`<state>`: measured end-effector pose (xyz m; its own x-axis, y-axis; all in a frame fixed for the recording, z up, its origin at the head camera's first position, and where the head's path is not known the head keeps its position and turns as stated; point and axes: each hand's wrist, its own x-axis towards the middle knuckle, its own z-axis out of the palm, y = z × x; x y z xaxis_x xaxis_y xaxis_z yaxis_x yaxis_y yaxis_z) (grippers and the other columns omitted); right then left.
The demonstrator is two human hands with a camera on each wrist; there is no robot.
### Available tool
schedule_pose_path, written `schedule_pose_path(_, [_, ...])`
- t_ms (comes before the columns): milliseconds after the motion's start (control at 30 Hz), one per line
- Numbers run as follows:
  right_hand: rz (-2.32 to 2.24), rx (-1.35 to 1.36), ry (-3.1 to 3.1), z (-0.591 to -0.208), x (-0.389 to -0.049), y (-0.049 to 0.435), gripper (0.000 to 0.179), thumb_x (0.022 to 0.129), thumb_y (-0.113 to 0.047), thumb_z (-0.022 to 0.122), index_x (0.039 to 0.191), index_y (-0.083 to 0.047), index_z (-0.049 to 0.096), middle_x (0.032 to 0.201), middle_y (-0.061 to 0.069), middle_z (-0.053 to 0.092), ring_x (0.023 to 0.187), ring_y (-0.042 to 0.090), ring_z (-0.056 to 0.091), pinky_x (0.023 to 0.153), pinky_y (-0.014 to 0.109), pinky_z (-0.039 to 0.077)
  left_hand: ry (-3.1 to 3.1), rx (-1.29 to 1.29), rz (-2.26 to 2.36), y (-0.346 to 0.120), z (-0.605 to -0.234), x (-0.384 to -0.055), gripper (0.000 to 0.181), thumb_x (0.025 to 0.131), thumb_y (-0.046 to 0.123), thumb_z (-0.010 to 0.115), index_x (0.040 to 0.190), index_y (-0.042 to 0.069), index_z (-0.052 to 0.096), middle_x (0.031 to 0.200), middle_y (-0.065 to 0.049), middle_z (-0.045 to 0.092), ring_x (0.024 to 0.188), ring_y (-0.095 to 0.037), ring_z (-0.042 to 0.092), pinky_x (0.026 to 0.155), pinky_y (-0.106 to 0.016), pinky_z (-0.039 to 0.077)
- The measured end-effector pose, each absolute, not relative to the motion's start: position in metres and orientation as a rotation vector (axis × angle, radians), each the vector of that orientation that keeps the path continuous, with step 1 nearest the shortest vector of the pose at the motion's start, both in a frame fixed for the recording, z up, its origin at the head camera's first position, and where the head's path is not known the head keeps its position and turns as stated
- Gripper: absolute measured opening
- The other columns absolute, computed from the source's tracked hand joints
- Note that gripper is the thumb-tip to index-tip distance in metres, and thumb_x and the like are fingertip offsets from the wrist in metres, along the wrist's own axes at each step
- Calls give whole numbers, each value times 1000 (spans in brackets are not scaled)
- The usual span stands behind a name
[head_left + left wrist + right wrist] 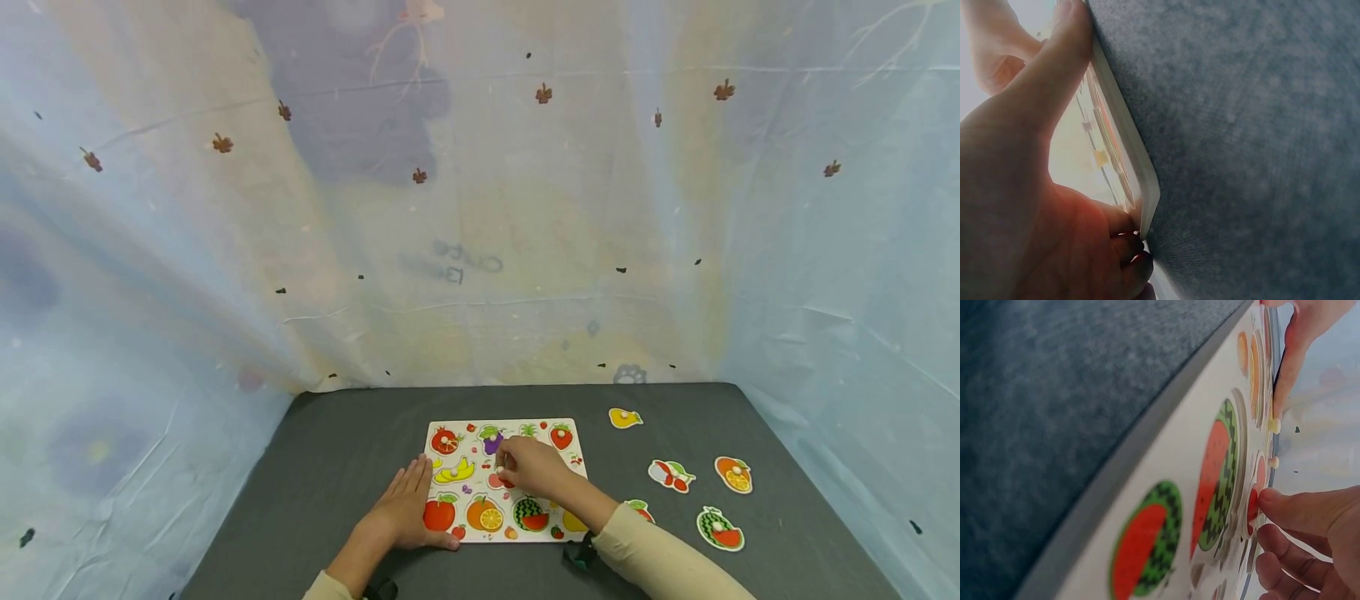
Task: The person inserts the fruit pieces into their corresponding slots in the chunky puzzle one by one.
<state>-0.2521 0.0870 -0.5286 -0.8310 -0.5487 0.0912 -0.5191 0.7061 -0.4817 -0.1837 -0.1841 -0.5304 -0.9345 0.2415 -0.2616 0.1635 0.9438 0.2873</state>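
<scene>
A white fruit puzzle board [468, 429] lies on the dark table with pictures of pomegranate, grapes, bananas, orange and watermelon. My left hand [405, 504] rests along its left edge, fingers straight, thumb by the lower-left corner near the apple picture [439, 512]. Over the middle of the board, my right hand [534, 467] pinches a red-and-pink fruit puzzle piece [1252, 503] low at the surface; its outline is mostly hidden by the fingers. In the right wrist view, the watermelon slot [1216, 481] lies beside the thumb, and pale knobs [1274, 462] stand up from the board beyond.
Right of the board lie loose knobbed pieces: a yellow pear-like one [625, 418], a red-and-white fruit [672, 476], an orange [733, 475] and a watermelon [720, 529]. Another red-and-green piece [641, 509] is partly behind the right sleeve. A patterned curtain [510, 333] surrounds the table [330, 450].
</scene>
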Motion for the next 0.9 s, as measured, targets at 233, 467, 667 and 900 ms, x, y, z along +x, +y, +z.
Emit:
schedule_pose_path(233, [-767, -893, 2848, -528, -251, 87, 11, 97, -21, 82, 97, -19, 71, 77, -12, 56, 65, 6, 49, 57, 25, 44, 2803, 299, 396, -184, -530, -183, 141, 70, 74, 89, 167, -6, 24, 176, -24, 21, 163, -42, 20, 133, -57, 16])
schedule_pose_path(467, [-757, -898, 2832, -528, -251, 88, 8, 99, -21, 80, 100, -18, 72, 78, -12, 57, 64, 5, 50, 56, 25, 44, 2802, 291, 384, -184, -530, -184, 142, 70, 76, 88, 167, -5, 23, 176, -23, 20, 163, -42, 20, 133, -57, 17])
schedule_pose_path(667, [-772, -855, 2822, -528, -251, 93, 8, 98, -21, 80, 101, -18, 73, 80, -11, 59, 66, 6, 51, 58, 26, 45, 2798, 279, 382, -185, -532, -185, 144, 69, 77, 88, 168, -4, 22, 177, -23, 19, 163, -41, 20, 133, -57, 16])
schedule_pose_path(900, [-801, -823, 2842, -523, -248, 106, 11, 96, -17, 83, 97, -15, 72, 78, -7, 55, 65, 10, 49, 57, 26, 42, 2785, 275, 397, -185, -536, -187, 145, 69, 79, 86, 169, -4, 20, 177, -22, 18, 164, -40, 17, 134, -56, 13])
